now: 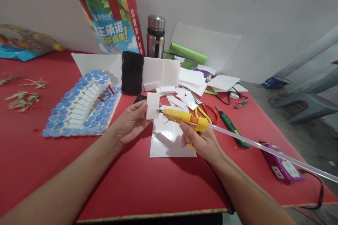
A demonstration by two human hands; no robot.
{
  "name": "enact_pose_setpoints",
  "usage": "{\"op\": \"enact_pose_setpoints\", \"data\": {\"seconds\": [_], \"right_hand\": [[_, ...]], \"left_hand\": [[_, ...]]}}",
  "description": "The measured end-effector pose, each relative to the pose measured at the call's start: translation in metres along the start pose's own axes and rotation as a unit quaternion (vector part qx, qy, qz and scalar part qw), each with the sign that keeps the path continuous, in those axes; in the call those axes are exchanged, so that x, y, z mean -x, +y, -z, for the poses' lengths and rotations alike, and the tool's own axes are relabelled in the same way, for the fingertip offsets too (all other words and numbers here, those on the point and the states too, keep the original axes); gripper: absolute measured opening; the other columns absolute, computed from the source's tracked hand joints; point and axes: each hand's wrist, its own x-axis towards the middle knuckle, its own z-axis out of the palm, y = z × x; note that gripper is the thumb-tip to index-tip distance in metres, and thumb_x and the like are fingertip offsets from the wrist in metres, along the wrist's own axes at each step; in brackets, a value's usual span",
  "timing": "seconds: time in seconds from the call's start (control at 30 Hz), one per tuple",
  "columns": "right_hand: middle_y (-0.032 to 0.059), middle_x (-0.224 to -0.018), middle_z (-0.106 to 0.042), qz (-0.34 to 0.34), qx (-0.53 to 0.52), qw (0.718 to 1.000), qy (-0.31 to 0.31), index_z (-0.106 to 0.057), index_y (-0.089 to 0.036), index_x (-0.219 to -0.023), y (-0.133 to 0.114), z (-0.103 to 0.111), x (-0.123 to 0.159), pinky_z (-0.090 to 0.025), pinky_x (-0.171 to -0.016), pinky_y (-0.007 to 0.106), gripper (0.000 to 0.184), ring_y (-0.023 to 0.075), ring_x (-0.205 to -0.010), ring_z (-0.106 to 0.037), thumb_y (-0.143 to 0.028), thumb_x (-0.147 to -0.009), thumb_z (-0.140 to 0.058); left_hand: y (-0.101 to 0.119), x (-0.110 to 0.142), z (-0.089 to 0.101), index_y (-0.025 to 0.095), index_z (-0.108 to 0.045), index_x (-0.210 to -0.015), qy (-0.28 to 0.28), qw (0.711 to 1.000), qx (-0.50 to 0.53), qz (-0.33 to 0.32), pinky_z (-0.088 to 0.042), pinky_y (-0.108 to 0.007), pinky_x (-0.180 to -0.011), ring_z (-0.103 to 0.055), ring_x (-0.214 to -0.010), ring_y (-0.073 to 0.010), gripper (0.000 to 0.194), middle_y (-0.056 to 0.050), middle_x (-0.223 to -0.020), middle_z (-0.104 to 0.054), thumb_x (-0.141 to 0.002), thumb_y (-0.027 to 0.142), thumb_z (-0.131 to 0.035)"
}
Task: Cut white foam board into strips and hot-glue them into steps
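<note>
Left hand [133, 121] pinches a white card [152, 105] upright at its fingertips, over the red counter [153, 190]. Right hand [202, 142] grips a yellow glue gun [185, 117], nozzle at the card's edge (whether they touch is hard to tell). A white sheet [173, 137] lies between and beneath the hands, partly hidden; the clear stick [264, 144] runs out of frame beyond the right hand.

Two bare forearms reached in from the lower corners, converging toward the middle. The left hand [135, 121] pinched between thumb and fingers, its palm partly turned up; the right hand [202, 142] curled in a grip, thumb on the near side, wrist angled inward.
</note>
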Motion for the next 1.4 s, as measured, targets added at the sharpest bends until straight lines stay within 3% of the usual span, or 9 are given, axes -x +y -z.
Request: {"op": "enact_pose_setpoints", "data": {"seconds": [0.33,0.47,1.27,1.4], "right_hand": [[-0.0030,-0.052,-0.059,0.004,0.002,1.000,-0.007,-0.074,-0.023,-0.074,0.006,-0.002,0.001,-0.047,-0.049,0.027,0.047,0.0149,-0.052,-0.065,-0.059,-0.101,-0.059],[-0.0029,-0.053,-0.061,0.026,-0.001,1.000,-0.019,-0.080,-0.023,-0.090,0.001,-0.002,0.000,-0.048,-0.048,0.026,0.042,0.0140,-0.049,-0.062,-0.057,-0.102,-0.059],[-0.0018,-0.051,-0.058,0.021,-0.002,0.999,-0.038,-0.076,-0.021,-0.077,-0.009,-0.002,-0.002,-0.046,-0.041,0.025,0.044,0.0120,-0.042,-0.054,-0.055,-0.100,-0.062],[0.0005,-0.060,-0.067,0.034,-0.064,0.996,-0.043,-0.078,-0.024,-0.085,-0.003,0.002,0.002,-0.056,-0.055,0.030,0.040,0.0166,-0.057,-0.066,-0.056,-0.102,-0.060]], "left_hand": [[0.001,-0.001,0.001,0.013,-0.082,-0.097,0.000,1.000,0.013,-0.008,-0.062,-0.026,-0.087,-0.077,-0.091,-0.0182,0.032,-0.006,-0.097,-0.083,-0.073,0.028,-0.096],[0.002,-0.002,0.001,0.014,-0.082,-0.100,-0.001,1.000,0.020,-0.012,-0.061,-0.024,-0.088,-0.077,-0.092,-0.0174,0.031,-0.007,-0.099,-0.083,-0.074,0.027,-0.095],[0.003,-0.005,0.005,0.014,-0.081,-0.098,0.028,0.998,0.038,-0.038,-0.062,-0.022,-0.085,-0.075,-0.089,-0.0154,0.030,-0.004,-0.096,-0.082,-0.074,0.026,-0.095],[0.002,-0.005,0.006,0.015,-0.081,-0.098,0.029,0.999,0.031,-0.022,-0.062,-0.024,-0.085,-0.075,-0.090,-0.0160,0.027,-0.004,-0.098,-0.082,-0.077,0.026,-0.093]]}}
